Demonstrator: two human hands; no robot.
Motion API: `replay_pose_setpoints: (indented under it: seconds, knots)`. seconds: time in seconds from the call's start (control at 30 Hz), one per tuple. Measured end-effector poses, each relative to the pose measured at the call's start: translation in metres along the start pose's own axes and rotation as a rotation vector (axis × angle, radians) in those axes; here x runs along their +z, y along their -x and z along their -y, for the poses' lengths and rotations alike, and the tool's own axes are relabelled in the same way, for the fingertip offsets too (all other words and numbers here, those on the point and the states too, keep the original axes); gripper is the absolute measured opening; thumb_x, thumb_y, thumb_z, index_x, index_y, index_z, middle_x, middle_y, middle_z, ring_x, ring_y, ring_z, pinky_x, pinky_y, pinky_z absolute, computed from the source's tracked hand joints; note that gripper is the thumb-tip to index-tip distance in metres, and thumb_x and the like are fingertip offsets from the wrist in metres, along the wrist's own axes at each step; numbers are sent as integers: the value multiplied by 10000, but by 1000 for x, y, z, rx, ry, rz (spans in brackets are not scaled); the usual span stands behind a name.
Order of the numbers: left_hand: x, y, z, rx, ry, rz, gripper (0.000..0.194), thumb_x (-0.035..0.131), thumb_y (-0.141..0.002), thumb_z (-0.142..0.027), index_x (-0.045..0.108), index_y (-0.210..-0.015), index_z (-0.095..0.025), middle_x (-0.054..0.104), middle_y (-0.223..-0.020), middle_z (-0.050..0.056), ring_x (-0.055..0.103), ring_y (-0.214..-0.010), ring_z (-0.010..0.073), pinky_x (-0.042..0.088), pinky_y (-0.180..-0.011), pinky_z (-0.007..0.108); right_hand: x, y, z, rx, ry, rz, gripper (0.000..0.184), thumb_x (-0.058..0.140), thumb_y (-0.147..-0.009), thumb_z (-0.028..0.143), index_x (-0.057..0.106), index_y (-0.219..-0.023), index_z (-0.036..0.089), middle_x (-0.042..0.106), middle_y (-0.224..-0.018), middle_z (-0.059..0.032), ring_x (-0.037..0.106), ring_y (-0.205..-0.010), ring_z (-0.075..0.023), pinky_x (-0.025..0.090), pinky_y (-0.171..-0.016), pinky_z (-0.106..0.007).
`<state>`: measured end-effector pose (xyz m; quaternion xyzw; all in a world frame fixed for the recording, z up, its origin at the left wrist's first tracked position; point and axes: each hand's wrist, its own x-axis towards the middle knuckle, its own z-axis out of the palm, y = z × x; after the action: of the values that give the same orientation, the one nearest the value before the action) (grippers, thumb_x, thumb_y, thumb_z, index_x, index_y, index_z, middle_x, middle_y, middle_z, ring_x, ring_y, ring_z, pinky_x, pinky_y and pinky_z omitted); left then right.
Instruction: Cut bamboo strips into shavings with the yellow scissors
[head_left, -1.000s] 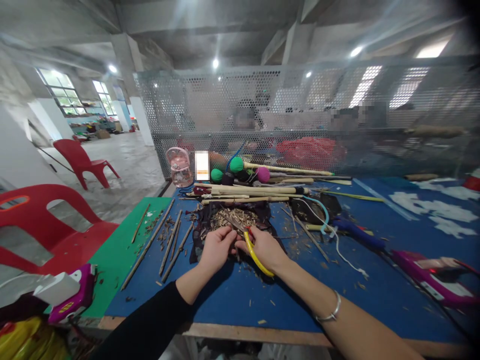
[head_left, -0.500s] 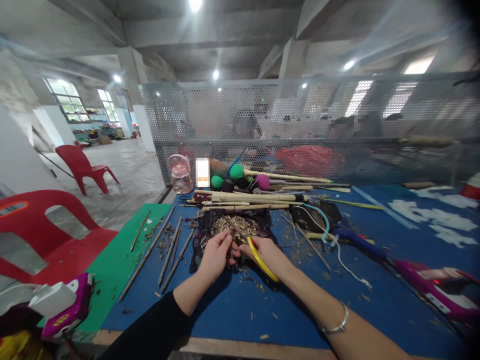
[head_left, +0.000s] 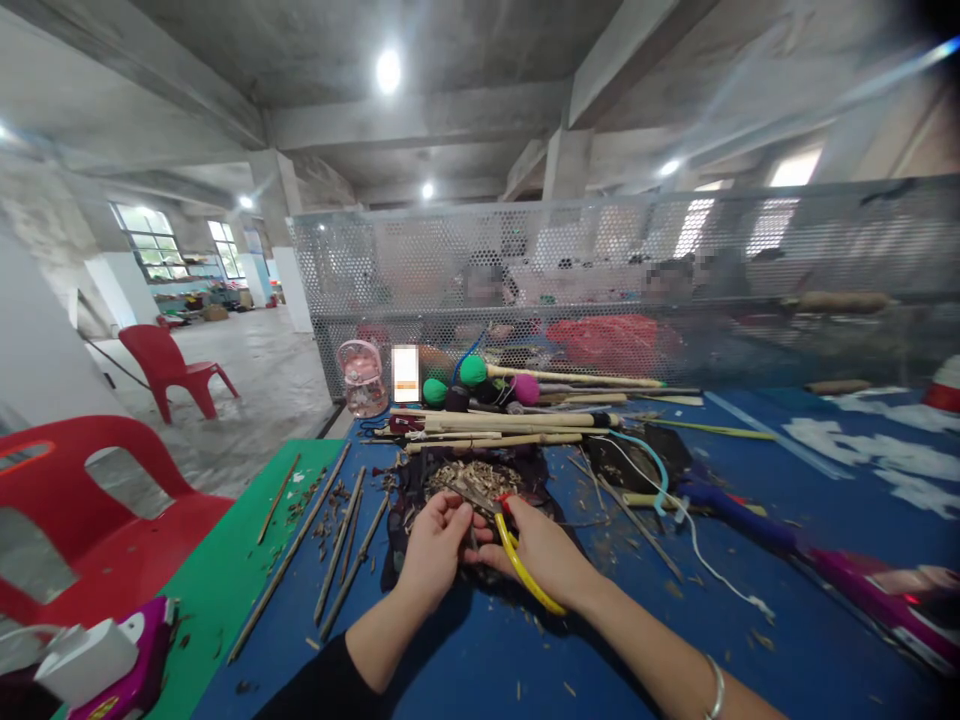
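At the centre of the frame, scissors with a curved yellow handle [head_left: 517, 570] are held by the right hand [head_left: 541, 550], its fingers curled round the handle. A thin grey-brown stick piece [head_left: 473, 538], partly hidden, appears to be pinched between the thumb and fingertips of the left hand [head_left: 436, 548]. The left fingertips could be nicked, since the dark metal blades [head_left: 474, 494] are held just beside them; whether the piece is gripped firmly cannot be told. Pale wood chips [head_left: 480, 478] are gathered on a dark, rumpled cloth [head_left: 409, 490] and could be spilled onto the blue tabletop [head_left: 450, 665] if its edge were caught by a wrist. In a pink, handled bottle [head_left: 364, 382], left of centre, the contents cannot be made out
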<state>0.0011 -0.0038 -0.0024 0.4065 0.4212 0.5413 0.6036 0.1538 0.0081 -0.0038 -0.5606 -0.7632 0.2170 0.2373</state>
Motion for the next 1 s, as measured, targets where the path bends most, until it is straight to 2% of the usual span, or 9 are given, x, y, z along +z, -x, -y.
replay_pose_setpoints:
  seconds: [0.27,0.43,0.7,1.0]
  knots:
    - [0,-1,7,5,-17,14,397,680,-622,-442,466,-808,-163,603,-653,-10,591,-550,110,414,-400,162,5,1,2,-58,7,-79,415,693,-631,418,529,-935,187,625,-930,-84,592,-850,-210,410,-692,-270]
    - [-1,-1,8,20,0,48,372,668,-642,-430,456,-788,-160,612,-640,-14,521,-448,58,404,-399,153,8,0,1,-26,-34,13,321,621,-702,434,512,-881,193,651,-822,-53,596,-712,-169,372,-598,-228]
    - [3,2,4,38,-18,-42,433,690,-573,-481,454,-738,-157,595,-569,-26,496,-398,52,406,-386,158,13,-3,-9,15,-51,26,328,580,-718,486,566,-809,171,630,-727,-42,534,-613,-140,337,-533,-208]
    - [-1,0,1,66,-12,-4,390,660,-637,-451,525,-819,-134,625,-655,19,564,-524,91,440,-401,163,12,-9,-16,-108,-231,78,412,504,-759,536,594,-726,135,573,-636,-5,474,-581,-122,339,-508,-203]
